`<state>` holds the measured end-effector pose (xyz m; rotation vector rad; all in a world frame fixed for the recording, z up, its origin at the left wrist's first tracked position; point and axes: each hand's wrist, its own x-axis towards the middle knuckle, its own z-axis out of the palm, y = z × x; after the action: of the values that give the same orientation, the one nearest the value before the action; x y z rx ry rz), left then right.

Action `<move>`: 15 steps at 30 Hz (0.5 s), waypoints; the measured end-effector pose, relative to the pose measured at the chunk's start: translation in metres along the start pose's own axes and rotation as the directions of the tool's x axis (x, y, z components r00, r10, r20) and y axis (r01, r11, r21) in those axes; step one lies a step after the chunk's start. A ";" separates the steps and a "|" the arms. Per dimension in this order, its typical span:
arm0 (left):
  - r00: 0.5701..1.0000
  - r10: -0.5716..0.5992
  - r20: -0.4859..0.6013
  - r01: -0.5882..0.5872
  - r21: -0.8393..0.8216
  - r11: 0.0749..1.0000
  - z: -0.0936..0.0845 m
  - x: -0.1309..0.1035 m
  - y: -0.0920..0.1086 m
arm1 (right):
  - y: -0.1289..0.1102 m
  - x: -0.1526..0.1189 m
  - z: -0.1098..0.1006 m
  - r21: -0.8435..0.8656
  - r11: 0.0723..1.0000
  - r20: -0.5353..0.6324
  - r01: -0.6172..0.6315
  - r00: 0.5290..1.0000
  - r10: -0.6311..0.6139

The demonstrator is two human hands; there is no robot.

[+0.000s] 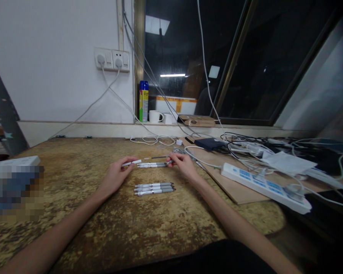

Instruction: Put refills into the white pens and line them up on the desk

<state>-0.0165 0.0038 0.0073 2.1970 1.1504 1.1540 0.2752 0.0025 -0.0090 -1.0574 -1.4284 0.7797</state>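
My left hand is closed in a pinch on a white pen barrel, whose end points to the right. Opposite it, my right hand pinches a small grey pen part. A thin dark pen refill runs leftward from beside the right fingertips; whether they touch it I cannot tell. White-and-grey pens lie side by side between the hands. Nearer to me is a row of several similar pens, grey ends to the right. A small pale piece rests left of the refill.
A white power strip and a brown board are on the right, with tangled cables and a dark box behind. A spray can and a white mug stand on the sill. The worn wooden table spreads beneath.
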 end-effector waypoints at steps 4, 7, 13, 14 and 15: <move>1.000 0.010 0.011 -0.010 -0.003 1.000 0.000 0.000 -0.002 | 0.002 0.001 -0.001 0.010 1.000 0.008 0.011 1.000 -0.011; 1.000 0.004 0.006 -0.004 0.008 1.000 0.000 0.000 -0.004 | 0.003 0.001 -0.001 0.002 1.000 0.024 0.017 1.000 -0.017; 1.000 0.009 -0.005 -0.009 0.003 1.000 -0.001 0.000 -0.002 | 0.006 0.002 -0.002 -0.028 0.998 0.040 0.052 0.998 -0.051; 1.000 0.005 -0.003 -0.005 0.001 1.000 -0.001 0.000 -0.001 | 0.006 0.002 -0.002 -0.028 0.998 0.037 0.052 0.998 -0.051; 1.000 -0.001 -0.001 0.001 0.000 1.000 -0.001 0.000 0.000 | 0.006 0.002 -0.002 -0.028 0.998 0.034 0.052 0.998 -0.051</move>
<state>-0.0178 0.0041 0.0077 2.1960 1.1513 1.1545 0.2781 0.0066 -0.0132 -1.0301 -1.4932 0.7447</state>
